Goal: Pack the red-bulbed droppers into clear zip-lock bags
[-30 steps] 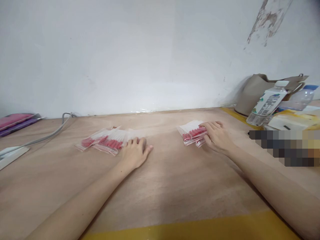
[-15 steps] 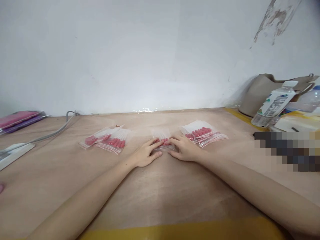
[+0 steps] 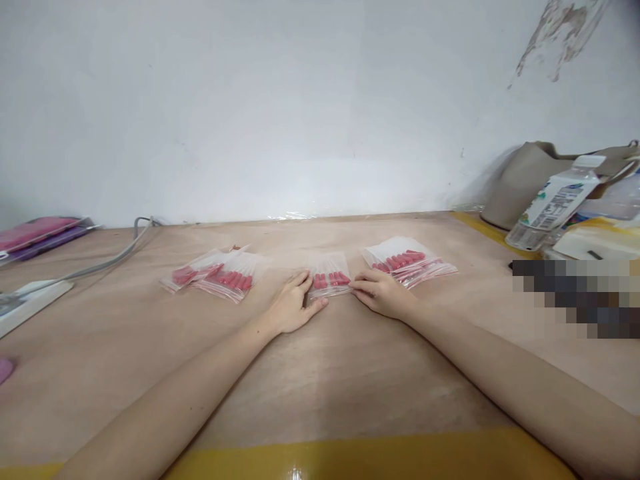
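A small clear zip bag [image 3: 329,265] lies flat in the middle of the table, with a row of small red capsule-shaped pieces [image 3: 334,279] inside. At its left edge rests my left hand [image 3: 291,303], palm down, thumb stretched out below the bag's corner. My right hand [image 3: 383,293] has its fingers drawn together on the bag's lower right corner, seeming to pinch it. Similar filled bags lie overlapping to the left, the nearer one [image 3: 233,280] showing red pieces. Another stack of filled bags [image 3: 400,257] lies beyond my right hand.
Pink and purple packets [image 3: 45,235] lie at the far left, near a grey cable [image 3: 107,268] and a white power strip [image 3: 37,303]. On the right stand a plastic bottle [image 3: 555,200] and a grey-brown bag [image 3: 515,183]. A white wall [image 3: 300,107] closes off the back.
My hands have moved apart from over the middle bag to its two sides, uncovering the red pieces. The right hand's fingers have drawn together at the bag's corner.
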The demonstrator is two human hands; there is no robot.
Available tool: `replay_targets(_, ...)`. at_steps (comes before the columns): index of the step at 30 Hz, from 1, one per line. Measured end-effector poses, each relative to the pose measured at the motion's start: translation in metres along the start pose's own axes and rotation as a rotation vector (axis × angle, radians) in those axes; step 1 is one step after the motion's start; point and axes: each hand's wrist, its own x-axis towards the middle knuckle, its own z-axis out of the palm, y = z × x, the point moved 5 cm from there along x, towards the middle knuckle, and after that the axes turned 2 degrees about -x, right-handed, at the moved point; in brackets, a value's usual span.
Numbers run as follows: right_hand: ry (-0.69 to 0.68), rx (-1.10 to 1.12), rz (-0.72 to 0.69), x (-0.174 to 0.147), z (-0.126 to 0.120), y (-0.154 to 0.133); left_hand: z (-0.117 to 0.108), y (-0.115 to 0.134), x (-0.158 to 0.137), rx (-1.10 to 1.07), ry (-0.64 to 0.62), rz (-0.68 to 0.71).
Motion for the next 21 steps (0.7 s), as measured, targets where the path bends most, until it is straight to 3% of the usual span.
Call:
replay_targets(4,0.023,-0.193,-0.089,0.005,-0.001,-0.005,-0.004,0.003,0.001,-0.015,0.116,0.067)
replay_targets(9,0.025,-0.299,-0.117,0.006,-0.002,-0.009,-0.007,0.020,0.004,-0.123,0.261,0.300)
replay_targets(14,-0.008,-0.304,-0.131,0.007,0.002,-0.008,-0.004,0.035,0.013,-0.108,0.341,0.427)
replay_targets(21,0.014,-0.252,-0.088,0.009,0.001,-0.007,0.007,0.045,0.028,-0.018,0.375,0.498)
